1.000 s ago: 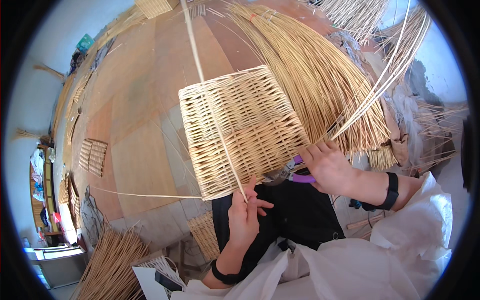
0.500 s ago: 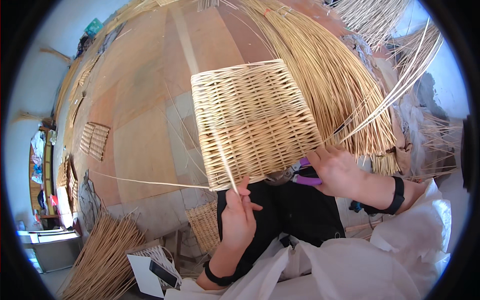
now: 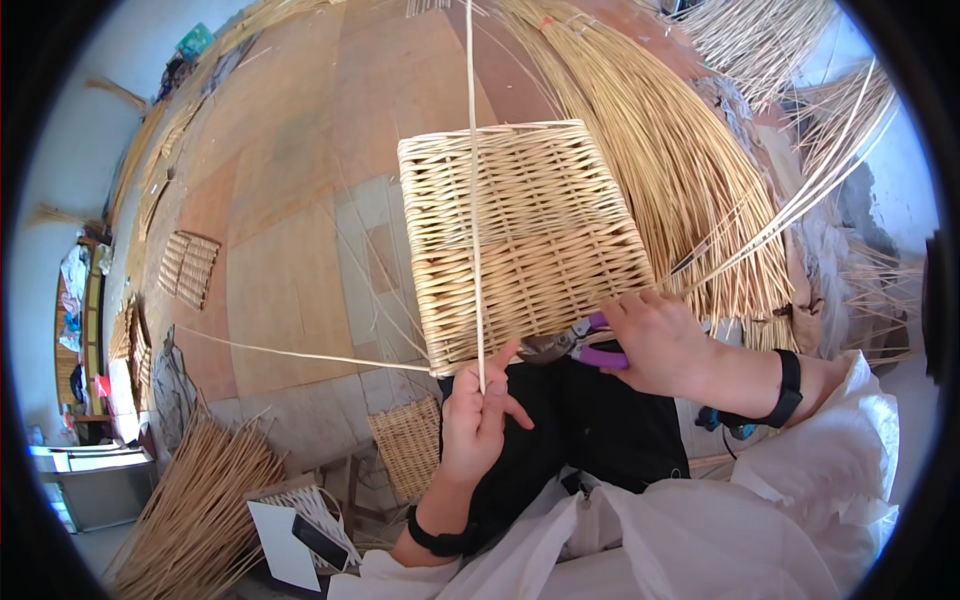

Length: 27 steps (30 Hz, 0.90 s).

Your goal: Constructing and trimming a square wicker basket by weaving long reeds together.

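A square woven wicker panel (image 3: 560,215) rests against my lap, tilted away from me. At its near left corner, my left hand (image 3: 474,425) is closed on a pale wicker strand (image 3: 473,160) that runs straight up across the panel, its index finger stretched out along the near edge. My right hand (image 3: 655,335) grips pruning shears with purple handles (image 3: 600,357), their blades pointing left under the near edge. The fingers of that hand also touch the panel's near right corner. Another long strand (image 3: 300,352) sticks out leftward from the left corner.
A large bundle of wicker rods (image 3: 660,160) lies right of the panel, with long loose strands (image 3: 800,205) beside it. At lower left are another rod bundle (image 3: 205,500), a phone (image 3: 320,543) and a smaller woven piece (image 3: 405,450). More woven panels (image 3: 188,268) lie further left.
The strand in my left hand has swung from leaning up-left to nearly upright. Panel and both hands sit slightly differently in view; the shears stay in my right hand.
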Motion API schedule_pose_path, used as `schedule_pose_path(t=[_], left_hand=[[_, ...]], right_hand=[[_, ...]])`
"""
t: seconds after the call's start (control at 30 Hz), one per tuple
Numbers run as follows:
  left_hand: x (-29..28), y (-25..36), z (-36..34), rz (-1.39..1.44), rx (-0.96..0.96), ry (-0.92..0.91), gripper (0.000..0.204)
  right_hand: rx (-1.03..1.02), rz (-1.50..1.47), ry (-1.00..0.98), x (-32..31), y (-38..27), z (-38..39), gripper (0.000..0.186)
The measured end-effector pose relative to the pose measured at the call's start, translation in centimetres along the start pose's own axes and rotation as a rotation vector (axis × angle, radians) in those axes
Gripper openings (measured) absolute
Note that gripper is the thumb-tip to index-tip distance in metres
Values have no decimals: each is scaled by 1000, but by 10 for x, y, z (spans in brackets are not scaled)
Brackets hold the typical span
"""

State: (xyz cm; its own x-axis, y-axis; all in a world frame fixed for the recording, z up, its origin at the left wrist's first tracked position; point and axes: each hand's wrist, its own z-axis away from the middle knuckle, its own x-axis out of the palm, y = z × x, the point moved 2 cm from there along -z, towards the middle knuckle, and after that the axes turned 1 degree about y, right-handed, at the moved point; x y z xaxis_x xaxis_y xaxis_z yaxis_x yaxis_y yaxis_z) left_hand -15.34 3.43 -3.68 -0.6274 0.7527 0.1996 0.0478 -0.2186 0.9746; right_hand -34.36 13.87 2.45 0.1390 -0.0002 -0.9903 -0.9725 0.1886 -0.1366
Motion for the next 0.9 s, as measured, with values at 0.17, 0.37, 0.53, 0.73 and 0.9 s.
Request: schedule_pose_path(t=[0.17,0.37,0.53,0.73,0.9], left_hand=[[-21,26,13,-78,216,170,9],[-41,22,45,-72,266,439,10],[-127,31,127,-303,515,1097,14],[-215,0,352,-161,381,1885,19],[-172,-141,491,106,-279,2028,10]], right_hand=[[10,39,-317,-2,4,-6,26],[-141,1,24,-13,-13,-15,35],[-26,-243,-163,-1,-27,-21,46],[-253,-520,-209,39,-50,-6,64],[-385,-520,-236,40,-67,12,67]])
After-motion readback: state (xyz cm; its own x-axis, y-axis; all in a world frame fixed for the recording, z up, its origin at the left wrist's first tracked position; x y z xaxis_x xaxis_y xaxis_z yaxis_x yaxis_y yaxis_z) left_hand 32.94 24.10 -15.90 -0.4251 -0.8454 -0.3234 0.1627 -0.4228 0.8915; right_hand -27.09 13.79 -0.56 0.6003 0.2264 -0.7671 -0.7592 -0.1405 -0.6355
